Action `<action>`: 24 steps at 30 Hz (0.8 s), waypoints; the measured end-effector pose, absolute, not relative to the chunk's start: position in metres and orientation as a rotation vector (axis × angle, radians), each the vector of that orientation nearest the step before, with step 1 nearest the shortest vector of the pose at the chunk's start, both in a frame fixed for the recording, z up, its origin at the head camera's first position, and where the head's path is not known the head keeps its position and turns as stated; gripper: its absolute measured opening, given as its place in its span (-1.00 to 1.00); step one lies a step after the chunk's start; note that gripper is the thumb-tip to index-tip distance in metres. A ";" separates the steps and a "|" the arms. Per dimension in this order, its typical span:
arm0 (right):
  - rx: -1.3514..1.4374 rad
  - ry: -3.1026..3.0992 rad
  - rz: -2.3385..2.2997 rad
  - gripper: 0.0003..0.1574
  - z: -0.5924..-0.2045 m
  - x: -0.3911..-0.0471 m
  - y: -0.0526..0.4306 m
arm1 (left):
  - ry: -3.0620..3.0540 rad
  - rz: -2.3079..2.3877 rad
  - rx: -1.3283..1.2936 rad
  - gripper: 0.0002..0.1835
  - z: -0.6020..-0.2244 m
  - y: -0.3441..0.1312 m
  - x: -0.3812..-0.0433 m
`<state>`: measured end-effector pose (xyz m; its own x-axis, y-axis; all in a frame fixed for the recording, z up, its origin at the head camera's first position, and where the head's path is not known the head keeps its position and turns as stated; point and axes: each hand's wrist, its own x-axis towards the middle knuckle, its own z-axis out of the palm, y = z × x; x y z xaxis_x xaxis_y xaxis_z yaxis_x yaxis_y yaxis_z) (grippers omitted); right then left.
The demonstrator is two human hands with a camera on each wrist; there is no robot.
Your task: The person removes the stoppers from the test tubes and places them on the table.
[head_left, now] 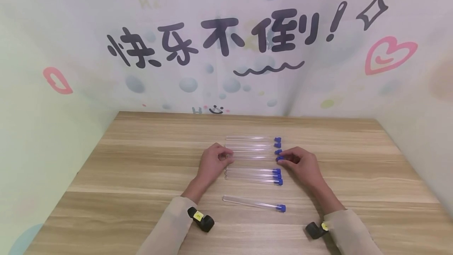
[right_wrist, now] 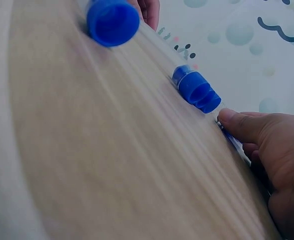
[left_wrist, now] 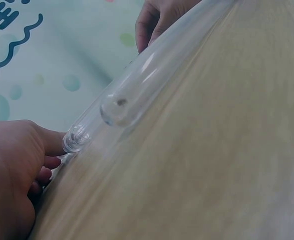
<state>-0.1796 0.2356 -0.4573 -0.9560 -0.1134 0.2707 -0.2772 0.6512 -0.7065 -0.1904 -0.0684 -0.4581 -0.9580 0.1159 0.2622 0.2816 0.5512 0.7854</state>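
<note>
Several clear test tubes with blue caps lie side by side across the table, caps to the right. My left hand [head_left: 214, 159] is at the rounded ends of the far group, thumb and forefinger closed about the end of its nearest test tube [head_left: 253, 158]. At the other end, my right hand [head_left: 302, 163] pinches that tube's blue cap [head_left: 280, 158] between thumb and fingers. Three more test tubes [head_left: 249, 176] lie close together just nearer. In the right wrist view, a thumb [right_wrist: 229, 117] is beside the blue caps [right_wrist: 194, 90]; other fingertips are hidden.
One test tube [head_left: 247, 202] lies apart at the front, slightly slanted. The wooden table [head_left: 141, 176] meets a printed cloth backdrop [head_left: 177, 89] at its far edge. Black wrist cameras [head_left: 205, 221] are strapped at both sleeves.
</note>
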 end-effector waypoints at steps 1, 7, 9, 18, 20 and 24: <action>0.318 -2.669 1.193 -0.73 -0.457 -0.180 0.236 | -2.602 -1.370 -0.340 -0.78 -0.458 -0.068 -0.190; 0.309 -2.683 1.195 -0.72 -0.458 -0.179 0.236 | -2.598 -1.386 -0.337 -0.78 -0.459 -0.068 -0.190; 0.304 -2.689 1.191 -0.73 -0.458 -0.179 0.236 | -2.599 -1.381 -0.335 -0.77 -0.459 -0.068 -0.190; 0.292 -2.695 1.184 -0.75 -0.457 -0.178 0.236 | -2.579 -1.389 -0.334 -0.75 -0.459 -0.068 -0.190; 0.293 -2.689 1.189 -0.75 -0.457 -0.178 0.236 | -2.577 -1.390 -0.335 -0.75 -0.459 -0.068 -0.190; 0.299 -2.678 1.177 -0.75 -0.456 -0.179 0.236 | -2.571 -1.393 -0.335 -0.75 -0.460 -0.068 -0.191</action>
<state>-0.1793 0.2356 -0.4563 -0.9594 -0.1035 0.2624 -0.2633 0.6621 -0.7016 -0.1909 -0.0681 -0.4596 -0.9547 0.1036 0.2789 0.2902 0.5308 0.7962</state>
